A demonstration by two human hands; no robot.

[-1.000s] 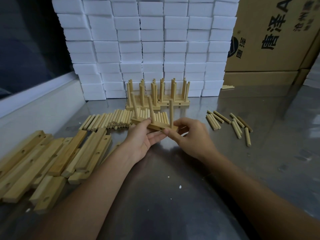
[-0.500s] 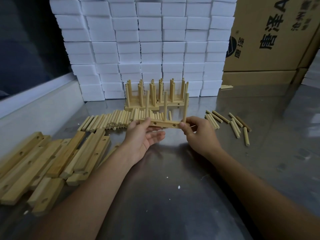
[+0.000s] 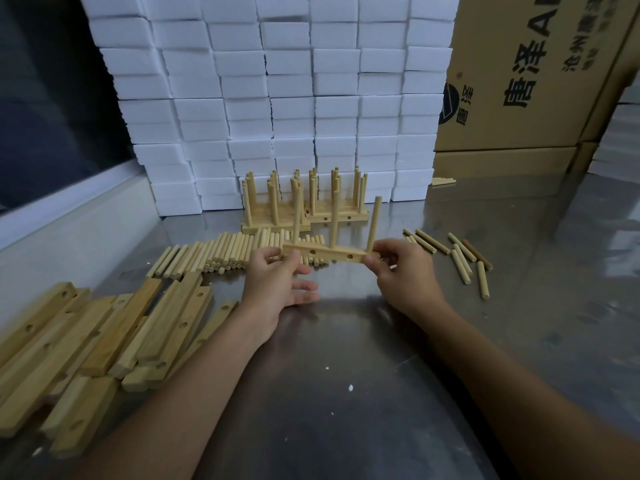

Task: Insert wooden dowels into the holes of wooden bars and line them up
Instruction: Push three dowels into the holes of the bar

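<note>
1. Steel table (image 3: pixel 346 393), shiny, with a few white specks. Behind it a wall of stacked white foam blocks (image 3: pixel 294 98); cardboard boxes (image 3: pixel 526 81) with printed characters to the right of the blocks; a dark window (image 3: pixel 45 98) to their left.
2. Landmark: the bar (image 3: pixel 325 253), held off the table at mid-scene, roughly level, one long side facing the camera with two holes showing in it.
3. Three dowels (image 3: pixel 374 220) stand upright from the bar's top face: one near its left end, one at the middle, one at the right end.
4. Left hand (image 3: pixel 277 282) pinches the bar's left end, thumb on the near face; its lower fingers are spread loose below the bar.
5. Right hand (image 3: pixel 401 271) grips the bar's right end, fingers curled round it, at the foot of the right dowel.
6. Just behind the bar: loose dowels (image 3: pixel 214 252) lying side by side in a row on the table, running off to the bar's left.
7. Farther behind the bar, against the foam blocks: finished bars (image 3: pixel 304 216) with dowels upright, set close together in a group.
8. Right of the bar: scattered dowels (image 3: pixel 460 258), lying flat at mixed angles.
9. Left of and nearer than the bar: a pile of blank bars (image 3: pixel 86 341), overlapping, holes visible in several.
</note>
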